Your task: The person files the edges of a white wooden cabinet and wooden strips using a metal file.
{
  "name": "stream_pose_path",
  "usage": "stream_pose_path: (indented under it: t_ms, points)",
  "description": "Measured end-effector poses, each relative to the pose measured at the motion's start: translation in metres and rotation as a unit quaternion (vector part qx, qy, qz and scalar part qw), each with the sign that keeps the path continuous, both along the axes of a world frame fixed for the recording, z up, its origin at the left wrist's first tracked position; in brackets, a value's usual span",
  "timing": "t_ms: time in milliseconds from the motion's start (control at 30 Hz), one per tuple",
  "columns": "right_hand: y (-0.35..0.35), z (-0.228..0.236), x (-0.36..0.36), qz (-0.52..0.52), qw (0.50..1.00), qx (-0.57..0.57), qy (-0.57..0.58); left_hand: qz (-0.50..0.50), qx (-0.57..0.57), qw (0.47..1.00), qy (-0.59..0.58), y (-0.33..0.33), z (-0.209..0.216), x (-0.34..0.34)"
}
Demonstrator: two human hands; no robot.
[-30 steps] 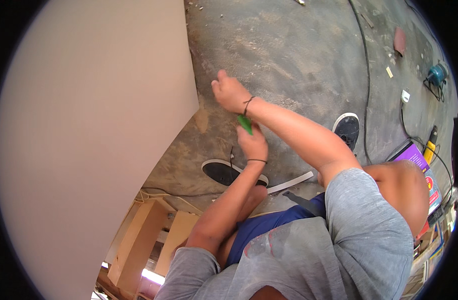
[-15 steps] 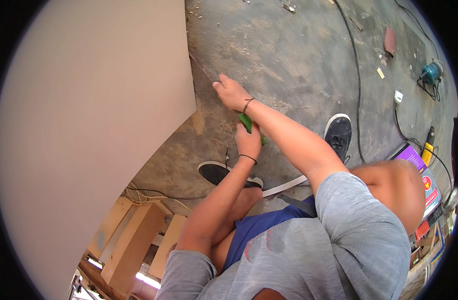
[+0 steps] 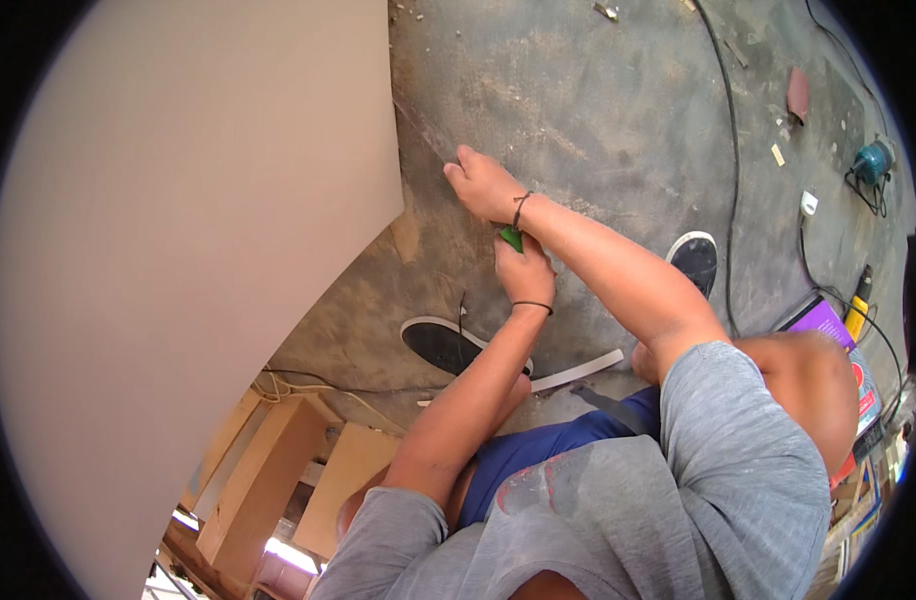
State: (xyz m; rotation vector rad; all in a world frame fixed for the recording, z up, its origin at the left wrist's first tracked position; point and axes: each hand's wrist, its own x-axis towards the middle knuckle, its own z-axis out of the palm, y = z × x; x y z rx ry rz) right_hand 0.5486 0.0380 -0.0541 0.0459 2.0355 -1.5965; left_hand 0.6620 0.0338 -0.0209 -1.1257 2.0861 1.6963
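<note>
My left hand is closed around the green handle of a long, thin, flat tool. Farther along the same tool, my right hand grips it with the thumb raised. A blurred narrow greyish length runs from the right hand to the edge of a large, smooth beige panel on the left. Whether that length is a blade or a file I cannot make out. The right wrist hides part of the tool between my hands.
Wooden pieces stand below the panel at lower left. A white strip lies between my shoes. To the right are a black cable, a white plug, a teal power tool, a yellow tool and a reddish sheet.
Both hands have shifted slightly right, away from the panel edge, with the tool. Less of the green handle shows now. The whole view has also slid a little.
</note>
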Motion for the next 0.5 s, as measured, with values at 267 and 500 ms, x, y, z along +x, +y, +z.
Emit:
stream_pose_path:
  t_ms: [267,500]
  points:
    - [-0.026,0.009,0.01,-0.036,0.998,0.032,-0.037,-0.091,-0.15,0.983,0.062,-0.052,-0.026,0.03]
    - [-0.047,0.009,0.02,-0.092,0.994,0.003,-0.057,-0.136,-0.102,0.982,-0.088,-0.077,0.01,0.019]
